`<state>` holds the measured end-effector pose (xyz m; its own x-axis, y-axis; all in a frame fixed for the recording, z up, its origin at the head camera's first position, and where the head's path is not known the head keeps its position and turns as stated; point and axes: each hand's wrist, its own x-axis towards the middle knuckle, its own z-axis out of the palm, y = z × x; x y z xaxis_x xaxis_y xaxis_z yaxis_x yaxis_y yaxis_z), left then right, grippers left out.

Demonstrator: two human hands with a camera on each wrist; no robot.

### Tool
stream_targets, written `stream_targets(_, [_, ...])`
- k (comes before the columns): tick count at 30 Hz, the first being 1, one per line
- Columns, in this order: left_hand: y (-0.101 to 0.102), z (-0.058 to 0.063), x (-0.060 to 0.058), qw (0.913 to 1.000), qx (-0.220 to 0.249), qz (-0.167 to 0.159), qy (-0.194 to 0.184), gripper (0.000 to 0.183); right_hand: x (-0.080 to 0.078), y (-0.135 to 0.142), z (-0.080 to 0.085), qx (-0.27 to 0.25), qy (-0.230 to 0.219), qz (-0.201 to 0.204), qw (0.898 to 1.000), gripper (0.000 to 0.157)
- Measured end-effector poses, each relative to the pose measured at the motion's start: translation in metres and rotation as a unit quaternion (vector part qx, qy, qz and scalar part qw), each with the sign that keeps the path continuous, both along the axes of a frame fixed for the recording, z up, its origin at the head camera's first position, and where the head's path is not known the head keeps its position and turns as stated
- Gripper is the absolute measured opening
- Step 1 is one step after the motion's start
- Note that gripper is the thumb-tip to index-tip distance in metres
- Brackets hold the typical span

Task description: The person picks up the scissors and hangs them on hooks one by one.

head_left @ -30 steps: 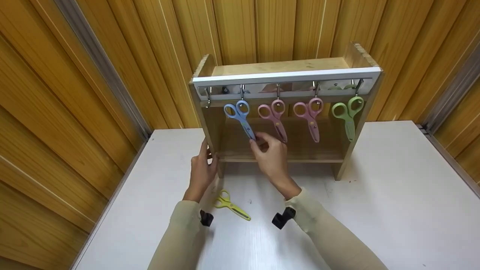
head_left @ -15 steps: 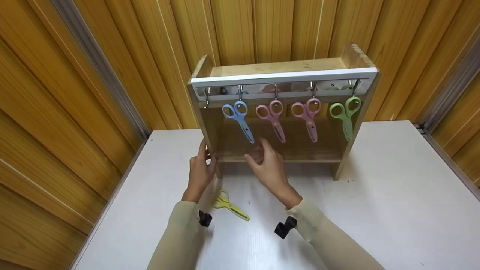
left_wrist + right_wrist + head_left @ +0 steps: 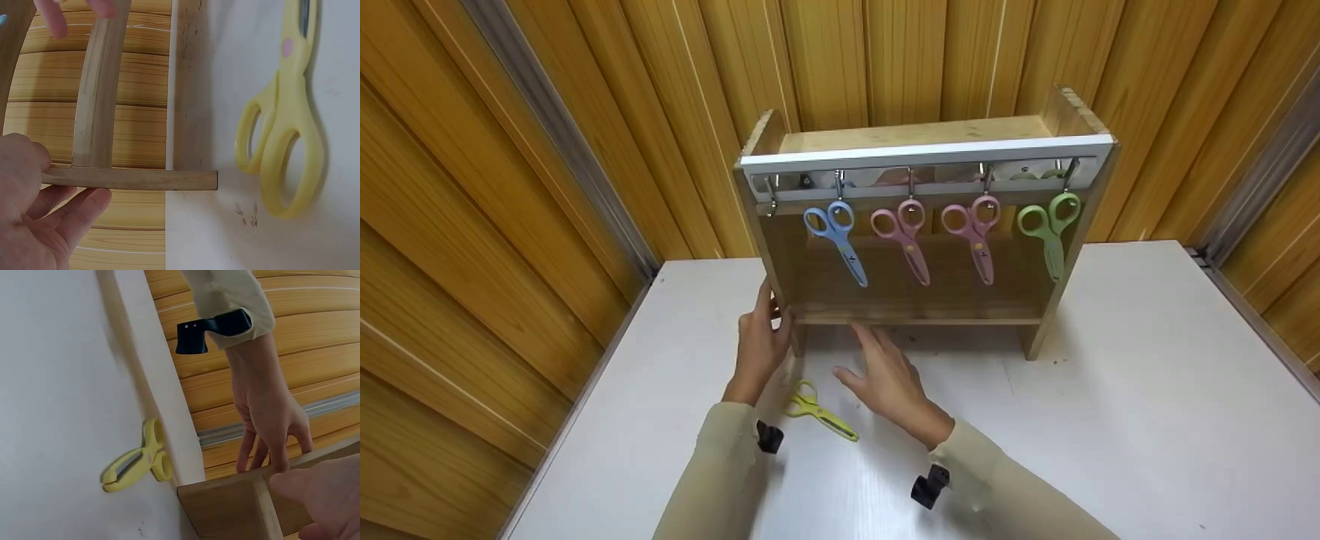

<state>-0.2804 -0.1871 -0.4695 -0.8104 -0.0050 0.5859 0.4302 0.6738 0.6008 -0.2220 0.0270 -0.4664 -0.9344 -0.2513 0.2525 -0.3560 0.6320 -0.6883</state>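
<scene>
My left hand (image 3: 760, 345) grips the left side panel of a small wooden shelf (image 3: 919, 322), thumb and fingers on either side of its edge in the left wrist view. Yellow scissors (image 3: 819, 412) lie on the white table in front of the shelf, handles toward the left hand. Right of them, my right hand (image 3: 889, 379) is held low with its fingers extended and thumb apart, holding nothing. Above, blue scissors (image 3: 852, 262), two pairs of pink scissors (image 3: 913, 255) and green scissors (image 3: 1053, 247) hang by a handle loop from hooks on the shelf's front rail.
A metal hook (image 3: 772, 199) sits at the rail's left end, beside the blue scissors. Wood-look panels (image 3: 832, 60) stand behind the shelf and at both sides. The white table (image 3: 1147, 390) stretches out on either side of the shelf.
My right hand has let go of the blue scissors' tip and moved down toward the table, near the yellow scissors. The left hand still holds the shelf's side.
</scene>
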Motion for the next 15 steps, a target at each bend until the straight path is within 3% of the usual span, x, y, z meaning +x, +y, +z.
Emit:
stream_targets(7, [0.000,-0.001,-0.001,1.0000,-0.004,0.004,0.000,0.066,0.010,-0.005,-0.013,0.071,-0.016,0.048,0.996,0.072])
stream_targets(15, [0.000,-0.001,-0.001,1.0000,-0.002,-0.002,0.002,0.066,0.016,-0.009,-0.022,0.112,0.002,0.075,0.991,0.070])
